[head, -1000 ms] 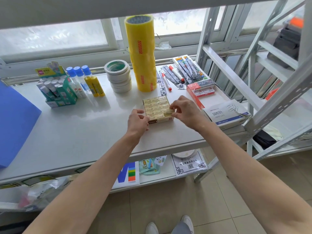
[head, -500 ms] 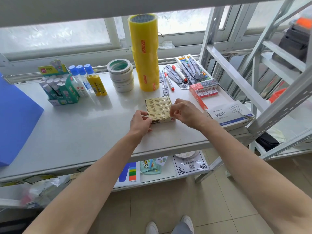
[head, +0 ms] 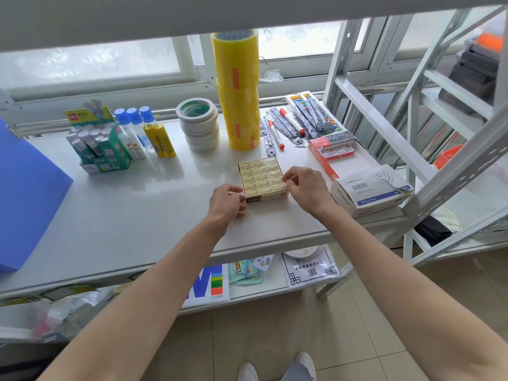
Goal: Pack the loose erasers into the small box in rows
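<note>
A small tan box (head: 266, 198) sits on the white shelf top (head: 137, 215), filled with rows of pale yellow erasers (head: 261, 174). My left hand (head: 226, 200) rests against the box's near left corner, fingers curled on its side. My right hand (head: 305, 185) is at the box's right edge, fingertips pinched together just over the rightmost erasers. I see no loose eraser on the shelf. Whether the right fingers hold anything is hidden.
Behind the box stand a tall stack of yellow tape rolls (head: 237, 92) and white tape rolls (head: 199, 125). Glue sticks and bottles (head: 110, 144) are at back left, a blue sheet (head: 24, 193) at left. Pens (head: 291, 125), a red staple box (head: 334, 149) and a paper-clip box (head: 368, 188) lie right.
My right hand pressed the last eraser down into the near right part of the box, then drew back to the right edge. My left hand stayed at the near left corner.
</note>
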Available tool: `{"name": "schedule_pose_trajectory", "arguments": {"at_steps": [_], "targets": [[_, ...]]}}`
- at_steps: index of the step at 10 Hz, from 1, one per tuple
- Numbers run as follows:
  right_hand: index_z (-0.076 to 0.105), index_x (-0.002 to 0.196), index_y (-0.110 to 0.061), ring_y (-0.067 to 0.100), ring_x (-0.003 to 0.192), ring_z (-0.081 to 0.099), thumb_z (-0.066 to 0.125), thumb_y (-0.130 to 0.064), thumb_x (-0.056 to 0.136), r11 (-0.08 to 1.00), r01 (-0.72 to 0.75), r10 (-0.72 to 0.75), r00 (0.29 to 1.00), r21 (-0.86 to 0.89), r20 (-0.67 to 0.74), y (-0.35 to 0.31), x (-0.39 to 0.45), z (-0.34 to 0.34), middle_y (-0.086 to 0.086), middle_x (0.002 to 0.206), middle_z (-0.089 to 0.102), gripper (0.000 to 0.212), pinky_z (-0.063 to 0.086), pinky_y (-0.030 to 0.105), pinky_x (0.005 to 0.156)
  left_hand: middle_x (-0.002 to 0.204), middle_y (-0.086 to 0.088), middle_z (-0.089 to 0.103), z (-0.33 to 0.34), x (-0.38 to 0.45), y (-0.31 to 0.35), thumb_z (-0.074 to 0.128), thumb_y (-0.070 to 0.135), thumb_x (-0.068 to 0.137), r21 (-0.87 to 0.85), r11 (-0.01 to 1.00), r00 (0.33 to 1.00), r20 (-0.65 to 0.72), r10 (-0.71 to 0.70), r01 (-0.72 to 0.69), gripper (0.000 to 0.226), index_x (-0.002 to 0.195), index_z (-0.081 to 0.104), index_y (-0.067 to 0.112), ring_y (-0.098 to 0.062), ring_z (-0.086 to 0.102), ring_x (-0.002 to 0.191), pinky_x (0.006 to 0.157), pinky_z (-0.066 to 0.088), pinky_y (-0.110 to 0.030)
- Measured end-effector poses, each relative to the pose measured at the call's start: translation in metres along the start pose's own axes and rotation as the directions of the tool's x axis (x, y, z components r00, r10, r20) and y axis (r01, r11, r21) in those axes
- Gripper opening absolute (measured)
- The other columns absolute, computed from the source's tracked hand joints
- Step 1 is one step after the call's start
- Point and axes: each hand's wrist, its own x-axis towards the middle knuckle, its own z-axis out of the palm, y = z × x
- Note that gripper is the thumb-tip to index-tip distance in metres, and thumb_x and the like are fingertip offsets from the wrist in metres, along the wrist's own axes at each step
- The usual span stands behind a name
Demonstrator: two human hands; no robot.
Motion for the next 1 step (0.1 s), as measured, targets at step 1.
{"name": "schedule_pose_trajectory", "arguments": {"at_steps": [1], "targets": [[0.068, 0.100, -0.013, 0.024, 0.086, 0.070, 0.055, -0.013, 0.089, 0.961, -0.182, 0.196, 0.979, 0.208, -0.050, 0.0022, -0.0047, 0.0041, 0.008, 0.094, 0.072, 0.017, 0.054, 0.034, 0.086, 0.100, -0.015, 0.066, -0.0111, -0.0072, -0.0006, 0.042, -0.001, 0.094, 0.013, 1.000, 0.998, 0.066, -0.005, 0.004, 0.027, 0.118, 0.054, 0.004, -0.024, 0.066, 0.081, 0.066, 0.058, -0.030]]}}
